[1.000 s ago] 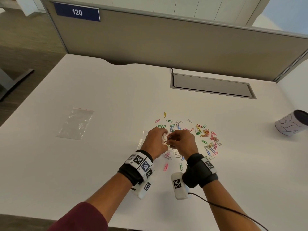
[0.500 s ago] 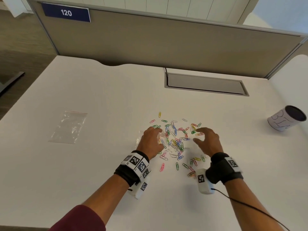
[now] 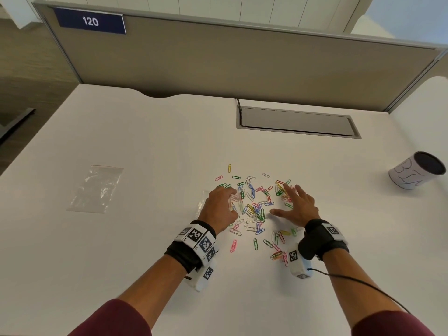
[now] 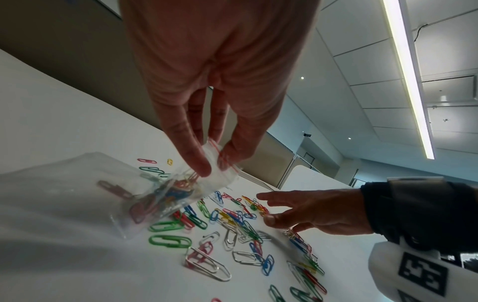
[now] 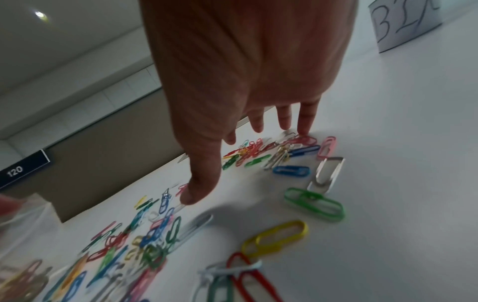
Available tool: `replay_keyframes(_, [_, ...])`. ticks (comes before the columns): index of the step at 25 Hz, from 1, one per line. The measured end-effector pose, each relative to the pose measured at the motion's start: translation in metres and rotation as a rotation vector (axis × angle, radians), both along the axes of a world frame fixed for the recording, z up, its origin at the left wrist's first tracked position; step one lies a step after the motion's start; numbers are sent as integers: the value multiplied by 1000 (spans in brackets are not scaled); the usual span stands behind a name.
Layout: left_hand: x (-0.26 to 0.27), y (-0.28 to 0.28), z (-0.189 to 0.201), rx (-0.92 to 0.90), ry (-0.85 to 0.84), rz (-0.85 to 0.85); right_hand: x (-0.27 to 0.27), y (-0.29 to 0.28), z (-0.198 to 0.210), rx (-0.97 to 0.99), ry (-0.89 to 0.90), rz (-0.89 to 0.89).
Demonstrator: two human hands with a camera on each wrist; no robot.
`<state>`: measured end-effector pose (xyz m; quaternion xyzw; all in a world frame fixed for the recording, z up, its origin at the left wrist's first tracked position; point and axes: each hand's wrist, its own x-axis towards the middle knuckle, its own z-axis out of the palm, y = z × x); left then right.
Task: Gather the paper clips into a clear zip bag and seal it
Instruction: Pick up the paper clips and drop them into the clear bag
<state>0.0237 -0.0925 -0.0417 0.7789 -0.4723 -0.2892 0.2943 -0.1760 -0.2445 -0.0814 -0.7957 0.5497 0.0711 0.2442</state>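
Observation:
Coloured paper clips (image 3: 255, 209) lie scattered on the white desk (image 3: 145, 146) between my hands. My left hand (image 3: 230, 200) pinches the red-lined mouth of a clear zip bag (image 4: 103, 194) between thumb and fingers (image 4: 196, 163). The bag slopes down to the desk with several clips inside. My right hand (image 3: 294, 207) hovers flat over the right side of the pile, fingers spread and holding nothing. In the right wrist view its thumb and fingertips (image 5: 305, 124) reach down to the clips (image 5: 289, 155).
A second clear zip bag (image 3: 95, 189) lies flat at the left. A paper-wrapped cup (image 3: 417, 170) stands at the far right. A grey cable hatch (image 3: 297, 122) sits behind the pile, below the divider panel (image 3: 242, 64). More clips (image 3: 276, 253) lie near my right wrist.
My right hand has left the bag mouth, swung right and spread open over the clips. My left hand keeps its hold on the bag in the same place.

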Motion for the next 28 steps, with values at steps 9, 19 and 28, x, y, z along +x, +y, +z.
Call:
replay_keyframes(9, [-3,-2,-4,-5,22,4,26,26,-7,-222,-160,150])
replay_keyframes(19, [0,0,-4,-28,23,21,20,32,14,76,-641,-350])
replay_keyframes(28, [-2,1,-1,-48,29,29,67,55,66,303,-610,-90])
